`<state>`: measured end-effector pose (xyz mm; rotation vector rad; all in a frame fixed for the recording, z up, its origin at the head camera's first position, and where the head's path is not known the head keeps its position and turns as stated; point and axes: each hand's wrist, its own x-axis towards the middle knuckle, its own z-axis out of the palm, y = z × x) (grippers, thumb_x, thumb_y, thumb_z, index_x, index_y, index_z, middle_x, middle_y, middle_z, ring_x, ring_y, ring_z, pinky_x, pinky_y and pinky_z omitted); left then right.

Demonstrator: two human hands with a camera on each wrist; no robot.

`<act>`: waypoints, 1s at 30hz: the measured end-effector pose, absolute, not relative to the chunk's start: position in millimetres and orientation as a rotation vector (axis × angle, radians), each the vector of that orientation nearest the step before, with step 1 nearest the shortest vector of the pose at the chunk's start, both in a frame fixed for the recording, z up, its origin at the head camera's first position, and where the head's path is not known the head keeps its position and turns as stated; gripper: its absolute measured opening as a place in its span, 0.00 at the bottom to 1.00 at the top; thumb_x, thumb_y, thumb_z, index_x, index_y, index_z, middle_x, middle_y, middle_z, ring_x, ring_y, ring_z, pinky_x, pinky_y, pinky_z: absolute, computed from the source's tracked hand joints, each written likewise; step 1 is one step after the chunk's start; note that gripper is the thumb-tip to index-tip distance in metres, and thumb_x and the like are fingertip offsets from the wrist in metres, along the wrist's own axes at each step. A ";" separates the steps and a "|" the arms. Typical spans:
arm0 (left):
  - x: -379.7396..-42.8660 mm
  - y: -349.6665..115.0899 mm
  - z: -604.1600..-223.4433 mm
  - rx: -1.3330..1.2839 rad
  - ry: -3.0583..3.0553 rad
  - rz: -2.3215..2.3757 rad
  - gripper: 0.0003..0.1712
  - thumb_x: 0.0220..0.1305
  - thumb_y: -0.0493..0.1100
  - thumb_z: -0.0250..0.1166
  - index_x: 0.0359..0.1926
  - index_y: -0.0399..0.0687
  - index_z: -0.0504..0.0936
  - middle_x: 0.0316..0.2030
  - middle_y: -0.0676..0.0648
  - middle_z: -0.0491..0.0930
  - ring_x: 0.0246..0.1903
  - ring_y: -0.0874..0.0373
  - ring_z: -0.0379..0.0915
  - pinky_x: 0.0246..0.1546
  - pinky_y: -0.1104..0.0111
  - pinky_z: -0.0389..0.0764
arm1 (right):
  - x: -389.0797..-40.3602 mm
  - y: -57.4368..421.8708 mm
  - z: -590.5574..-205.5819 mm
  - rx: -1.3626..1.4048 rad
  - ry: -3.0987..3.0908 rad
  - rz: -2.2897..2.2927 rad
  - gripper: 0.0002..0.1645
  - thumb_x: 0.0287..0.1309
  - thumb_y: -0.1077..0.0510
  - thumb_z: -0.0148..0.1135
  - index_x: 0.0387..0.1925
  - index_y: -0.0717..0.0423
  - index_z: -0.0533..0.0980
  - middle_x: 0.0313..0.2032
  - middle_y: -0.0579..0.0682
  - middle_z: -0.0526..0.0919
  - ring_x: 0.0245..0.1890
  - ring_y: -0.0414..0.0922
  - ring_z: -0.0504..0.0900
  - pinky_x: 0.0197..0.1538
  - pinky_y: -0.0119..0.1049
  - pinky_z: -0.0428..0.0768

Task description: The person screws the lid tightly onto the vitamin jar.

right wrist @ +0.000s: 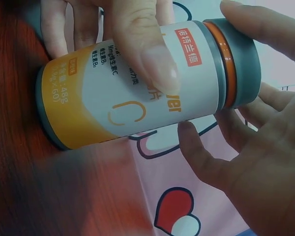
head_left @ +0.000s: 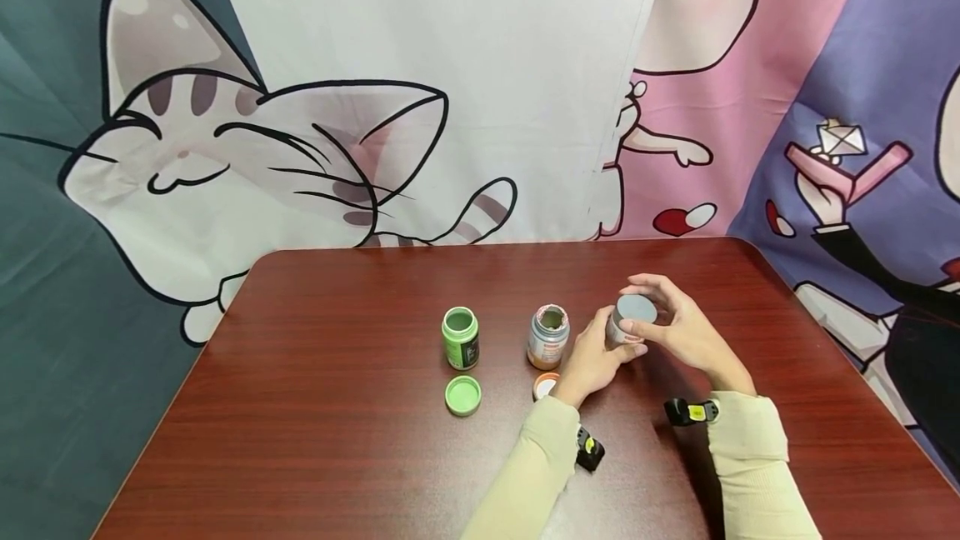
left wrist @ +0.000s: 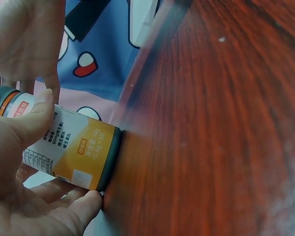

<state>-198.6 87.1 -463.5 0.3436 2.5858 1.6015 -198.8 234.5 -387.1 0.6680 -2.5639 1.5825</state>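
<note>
A supplement bottle (right wrist: pixel 152 83) with a white and yellow label stands at the right of the table, its base right at the wood in both wrist views. My left hand (head_left: pixel 592 363) grips its body, thumb across the label and fingers behind. Around the grey-blue cap (head_left: pixel 635 307) curl the thumb and fingers of my right hand (head_left: pixel 686 327). An orange band (right wrist: pixel 223 64) shows between cap and bottle body. Just left of my left hand is an uncapped grey-blue bottle (head_left: pixel 547 344), and an orange-rimmed cap (head_left: pixel 545 386) lies partly hidden behind that hand.
An uncapped green bottle (head_left: pixel 460 340) stands farther left, with its green cap (head_left: pixel 462 396) lying in front of it. All sit on a reddish-brown wooden table (head_left: pixel 337 440). Behind the table hangs a cartoon-printed cloth (head_left: pixel 525 40). A black object (head_left: pixel 926 365) is beyond the right edge.
</note>
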 end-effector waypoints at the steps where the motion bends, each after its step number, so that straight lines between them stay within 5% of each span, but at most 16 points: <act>1: -198.5 87.1 -463.2 0.345 2.586 1.601 0.35 0.52 0.63 0.64 0.60 0.72 0.63 0.55 0.60 0.71 0.52 0.64 0.69 0.49 0.65 0.71 | -198.7 234.4 -386.6 0.661 -2.567 1.576 0.34 0.48 0.66 0.68 0.57 0.59 0.64 0.49 0.58 0.75 0.45 0.49 0.77 0.43 0.27 0.74; 16: -198.0 89.9 -461.7 0.339 2.568 1.649 0.33 0.52 0.58 0.66 0.59 0.68 0.65 0.53 0.57 0.72 0.51 0.65 0.69 0.49 0.68 0.71 | -198.6 234.8 -389.0 0.617 -2.563 1.491 0.32 0.45 0.67 0.69 0.54 0.58 0.68 0.48 0.60 0.76 0.40 0.49 0.76 0.41 0.27 0.73; 30: -198.4 88.1 -460.8 0.345 2.563 1.604 0.35 0.54 0.59 0.65 0.62 0.69 0.63 0.55 0.57 0.71 0.54 0.64 0.67 0.52 0.64 0.69 | -212.6 256.6 -411.3 0.876 -2.501 1.793 0.34 0.52 0.67 0.63 0.61 0.57 0.63 0.56 0.52 0.71 0.52 0.44 0.73 0.48 0.28 0.73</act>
